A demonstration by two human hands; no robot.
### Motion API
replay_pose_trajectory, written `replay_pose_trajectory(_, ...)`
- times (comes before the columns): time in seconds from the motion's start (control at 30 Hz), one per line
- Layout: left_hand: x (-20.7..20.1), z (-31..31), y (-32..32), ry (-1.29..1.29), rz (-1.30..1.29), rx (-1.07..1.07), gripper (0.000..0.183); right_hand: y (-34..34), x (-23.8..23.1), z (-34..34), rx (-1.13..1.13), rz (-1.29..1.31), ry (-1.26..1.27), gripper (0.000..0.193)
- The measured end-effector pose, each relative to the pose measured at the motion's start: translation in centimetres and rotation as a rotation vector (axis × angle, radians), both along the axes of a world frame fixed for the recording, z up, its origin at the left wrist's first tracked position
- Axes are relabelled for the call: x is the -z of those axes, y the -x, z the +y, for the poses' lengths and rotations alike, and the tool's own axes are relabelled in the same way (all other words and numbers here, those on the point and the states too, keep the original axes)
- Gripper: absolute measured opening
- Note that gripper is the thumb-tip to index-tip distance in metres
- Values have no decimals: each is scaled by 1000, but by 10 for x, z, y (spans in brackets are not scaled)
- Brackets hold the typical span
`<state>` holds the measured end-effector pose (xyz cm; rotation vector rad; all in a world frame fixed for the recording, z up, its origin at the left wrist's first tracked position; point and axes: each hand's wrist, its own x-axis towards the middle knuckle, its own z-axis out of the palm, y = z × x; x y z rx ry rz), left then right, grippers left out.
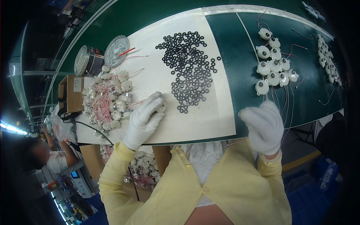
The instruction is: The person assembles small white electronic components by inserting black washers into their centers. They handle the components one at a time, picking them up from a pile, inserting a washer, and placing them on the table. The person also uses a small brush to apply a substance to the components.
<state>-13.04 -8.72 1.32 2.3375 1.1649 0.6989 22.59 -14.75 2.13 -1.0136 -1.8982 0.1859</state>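
My left hand (144, 120), in a white glove, is closed on a small white motor (162, 107) over the pale sheet on the table. Most of that motor is hidden by the fingers. To its left lies a heap of white motors (122, 88) with tangled pink and red wires. My right hand (264, 127), also gloved in white, is closed near the table's front edge; what its fingers hold, if anything, is hidden. Just beyond it, white motors with black rings (274, 66) sit in a group on the green surface, their wires trailing toward me.
Many black rubber rings (183, 56) are spread over the white sheet (221, 112). A round tub (117, 50) with a red stick, a can (84, 62) and a cardboard box (71, 93) stand at left. More motors (325, 58) lie far right. Another person (62, 157) works at left.
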Motion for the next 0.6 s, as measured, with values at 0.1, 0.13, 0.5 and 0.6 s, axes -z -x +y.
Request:
replay_pose_trajectory(0.1, -11, 7, -22, -289, 273, 84, 58, 2, 4, 2, 3, 6, -6, 57)
replay_pose_trajectory(0.13, -14, 5, -28, -309, 368, 61, 62, 2, 4, 4, 0, 2, -8, 57)
replay_pose_trajectory(0.5, -122, 26, 27, -417, -241, -422, 43, -7, 6, 4, 10, 21, 18, 57)
replay_pose_trajectory(0.6, -186, 9, 8, -284, -657, -374, 51, -4, 8, 5, -11, 35, 30, 57)
